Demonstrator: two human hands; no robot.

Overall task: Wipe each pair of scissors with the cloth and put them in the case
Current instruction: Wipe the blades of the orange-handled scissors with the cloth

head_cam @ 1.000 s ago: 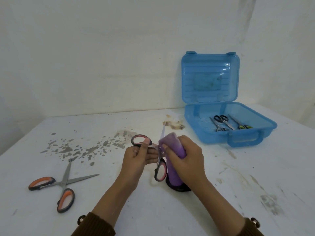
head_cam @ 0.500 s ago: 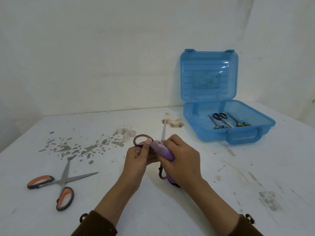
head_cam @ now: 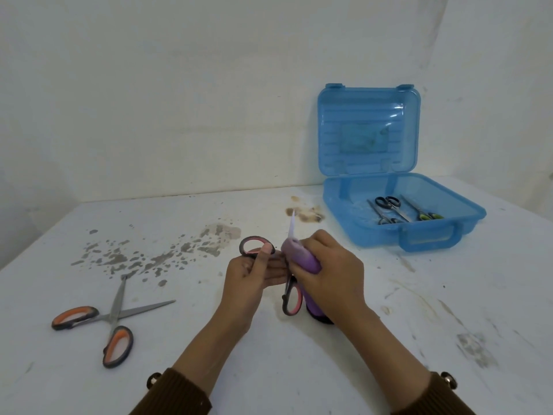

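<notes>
1. Above the desk (head_cam: 299, 369), mid-front: pink scissors (head_cam: 291, 301) w/ blades splayed. Risk: bare tip slips thru cloth (head_cam: 302, 259) and nicks me if I rub fast.
2. Grip: left hand (head_cam: 254, 274) pinches upper handle loop; right hand (head_cam: 332, 277) curled round cloth on blade.
3. Open case (head_cam: 431, 238) far right; orange pair (head_cam: 115, 316) lies on desk, left.

Left hand (head_cam: 251, 272) holds pink scissors (head_cam: 288, 298); right hand (head_cam: 332, 271) grips purple cloth (head_cam: 300, 256).
</notes>
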